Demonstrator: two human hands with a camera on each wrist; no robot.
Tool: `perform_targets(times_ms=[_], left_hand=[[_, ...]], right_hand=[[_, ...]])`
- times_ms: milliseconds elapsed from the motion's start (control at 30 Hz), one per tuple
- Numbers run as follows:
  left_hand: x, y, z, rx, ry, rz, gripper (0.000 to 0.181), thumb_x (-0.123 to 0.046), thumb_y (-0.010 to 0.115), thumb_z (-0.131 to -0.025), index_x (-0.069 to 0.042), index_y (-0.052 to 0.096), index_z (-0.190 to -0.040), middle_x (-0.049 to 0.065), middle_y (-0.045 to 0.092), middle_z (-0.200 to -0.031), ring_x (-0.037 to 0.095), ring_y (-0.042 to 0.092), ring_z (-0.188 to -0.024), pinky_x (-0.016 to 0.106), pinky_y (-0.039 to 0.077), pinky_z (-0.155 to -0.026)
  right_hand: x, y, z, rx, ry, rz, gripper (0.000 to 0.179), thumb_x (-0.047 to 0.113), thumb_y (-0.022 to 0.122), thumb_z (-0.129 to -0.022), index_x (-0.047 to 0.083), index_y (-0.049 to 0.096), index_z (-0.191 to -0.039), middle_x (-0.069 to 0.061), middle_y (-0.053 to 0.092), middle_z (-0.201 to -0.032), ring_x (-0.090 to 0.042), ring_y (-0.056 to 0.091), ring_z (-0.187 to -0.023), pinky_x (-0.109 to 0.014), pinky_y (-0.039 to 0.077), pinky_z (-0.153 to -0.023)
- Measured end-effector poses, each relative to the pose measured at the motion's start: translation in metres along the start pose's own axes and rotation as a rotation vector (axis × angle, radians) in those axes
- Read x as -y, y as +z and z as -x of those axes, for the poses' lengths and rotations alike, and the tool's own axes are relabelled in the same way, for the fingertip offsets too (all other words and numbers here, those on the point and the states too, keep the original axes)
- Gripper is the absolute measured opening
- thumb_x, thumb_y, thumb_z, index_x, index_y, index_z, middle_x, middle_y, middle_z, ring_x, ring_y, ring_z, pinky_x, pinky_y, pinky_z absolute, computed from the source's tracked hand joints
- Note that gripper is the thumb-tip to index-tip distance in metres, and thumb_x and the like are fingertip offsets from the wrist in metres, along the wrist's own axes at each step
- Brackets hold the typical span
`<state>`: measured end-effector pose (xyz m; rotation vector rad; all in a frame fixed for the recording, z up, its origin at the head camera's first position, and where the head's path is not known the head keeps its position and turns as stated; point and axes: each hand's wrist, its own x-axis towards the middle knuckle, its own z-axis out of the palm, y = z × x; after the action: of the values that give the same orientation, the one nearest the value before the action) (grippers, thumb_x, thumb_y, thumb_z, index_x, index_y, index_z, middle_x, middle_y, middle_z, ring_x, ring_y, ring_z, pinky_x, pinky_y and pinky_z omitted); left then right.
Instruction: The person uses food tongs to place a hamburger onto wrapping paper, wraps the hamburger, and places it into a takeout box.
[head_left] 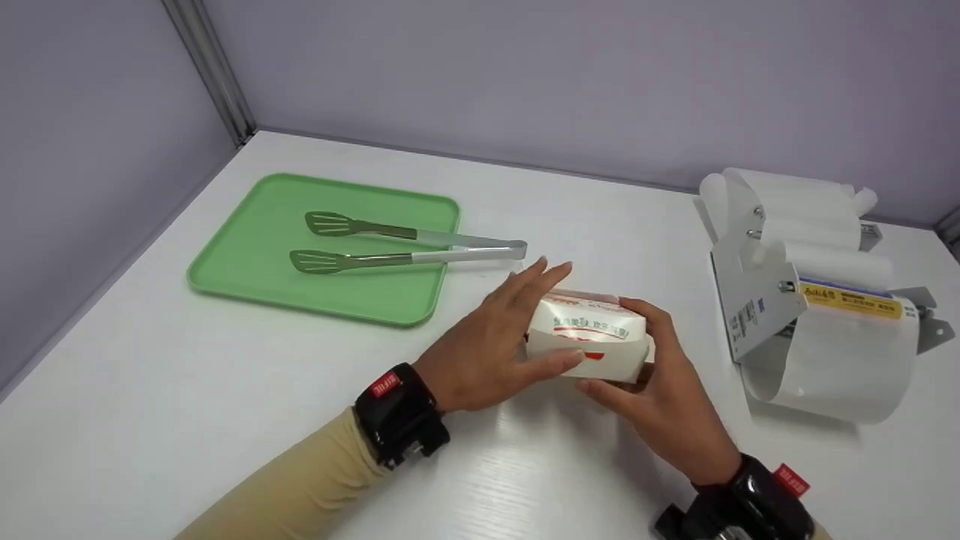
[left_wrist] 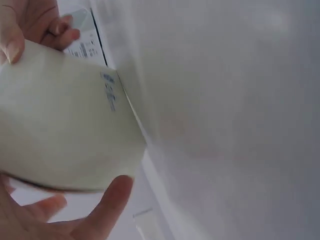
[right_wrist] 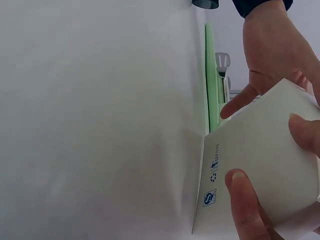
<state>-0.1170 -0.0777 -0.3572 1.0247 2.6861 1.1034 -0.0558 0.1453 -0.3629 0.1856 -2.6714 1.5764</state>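
Observation:
A white paper food box (head_left: 589, 341) with red and green print is held up just over the table in the head view. My right hand (head_left: 667, 390) grips its right end, thumb low on the near side and fingers round the far side. At the left end, my left hand (head_left: 495, 345) lies against the box with fingers extended and its thumb along the front. The left wrist view shows the plain box underside (left_wrist: 65, 120), with the left thumb (left_wrist: 112, 205) by its edge. In the right wrist view, blue print marks the box side (right_wrist: 265, 160).
A green tray (head_left: 247, 262) lies at the back left. Metal tongs (head_left: 465, 255) with slotted heads rest on it, their handle end reaching past its right edge. To the right stands a metal holder (head_left: 750, 315) with rolls of clear film (head_left: 847, 367). Walls border the table.

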Motion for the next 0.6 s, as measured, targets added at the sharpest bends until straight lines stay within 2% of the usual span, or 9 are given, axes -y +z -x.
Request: perform_targets(times_ms=[67,167,300,400,600], left_hand=[[-0.002,0.002,0.000,0.012,-0.031,0.101,0.081,-0.067,0.054,-0.094,-0.047,0.010,-0.159,-0.005,0.012,-0.171,0.019,0.029,-0.152,0.046,0.040,-0.115],[-0.003,0.003,-0.001,0.011,-0.037,0.188,0.080,-0.062,0.058,-0.094,-0.047,0.014,-0.159,-0.006,0.010,-0.171,0.018,0.025,-0.153,0.047,0.036,-0.118],[-0.003,0.004,-0.003,-0.012,-0.021,0.210,0.079,-0.058,0.061,-0.093,-0.043,0.020,-0.159,-0.011,0.012,-0.170,0.020,0.016,-0.157,0.050,0.028,-0.123],[-0.004,0.004,-0.003,-0.028,-0.018,0.212,0.080,-0.057,0.062,-0.093,-0.040,0.021,-0.160,-0.012,0.017,-0.169,0.022,0.014,-0.158,0.049,0.024,-0.125],[-0.004,0.006,-0.004,-0.048,-0.009,0.287,0.075,-0.045,0.065,-0.095,-0.028,0.030,-0.159,-0.008,0.026,-0.167,0.022,0.015,-0.158,0.043,0.021,-0.127]], right_hand=[[0.001,0.003,0.001,-0.005,0.002,-0.014,0.094,0.011,0.084,-0.083,0.021,0.024,-0.155,-0.009,0.047,-0.146,-0.026,0.062,-0.107,-0.024,0.058,-0.079],[0.002,0.006,0.003,0.002,0.008,-0.035,0.096,0.014,0.082,-0.085,0.025,0.020,-0.158,-0.004,0.040,-0.155,-0.025,0.061,-0.110,-0.023,0.057,-0.082],[0.004,0.008,0.005,0.002,-0.006,-0.058,0.089,0.020,0.079,-0.089,0.028,0.023,-0.157,-0.002,0.043,-0.153,-0.022,0.061,-0.111,-0.025,0.057,-0.084],[0.004,0.010,0.006,-0.018,-0.021,-0.060,0.080,0.020,0.077,-0.091,0.028,0.028,-0.154,-0.002,0.049,-0.147,-0.021,0.063,-0.106,-0.026,0.057,-0.083],[0.003,0.014,0.006,-0.033,-0.029,-0.113,0.075,0.013,0.073,-0.093,0.022,0.030,-0.154,-0.001,0.038,-0.156,-0.020,0.065,-0.100,-0.026,0.058,-0.081]])
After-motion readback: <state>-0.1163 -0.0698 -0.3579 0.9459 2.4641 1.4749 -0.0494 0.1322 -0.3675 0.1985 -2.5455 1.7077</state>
